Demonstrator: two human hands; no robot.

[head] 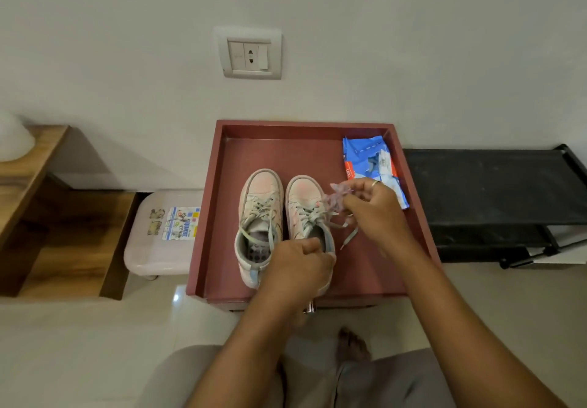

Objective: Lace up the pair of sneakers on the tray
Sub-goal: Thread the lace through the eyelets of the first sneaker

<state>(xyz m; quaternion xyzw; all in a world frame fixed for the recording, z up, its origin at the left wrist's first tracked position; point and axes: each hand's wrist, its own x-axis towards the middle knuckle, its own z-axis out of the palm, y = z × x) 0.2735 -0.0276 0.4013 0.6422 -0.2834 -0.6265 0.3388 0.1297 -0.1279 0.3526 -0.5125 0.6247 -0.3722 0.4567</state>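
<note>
Two sneakers (261,207) stood side by side at the centre of the red tray (208,217), toes toward the top of the frame and long axes running up-frame. The lace (335,198) of the right-hand sneaker (301,206) lay bunched and blurred just right of its eyelets. It was pinched in the curled fingers of the right hand (374,212), the nearer hand. Lower in the frame, the left hand (298,267) gripped that shoe's collar, fingers curled. A blue packet (365,156) lay at the tray's upper right.
</note>
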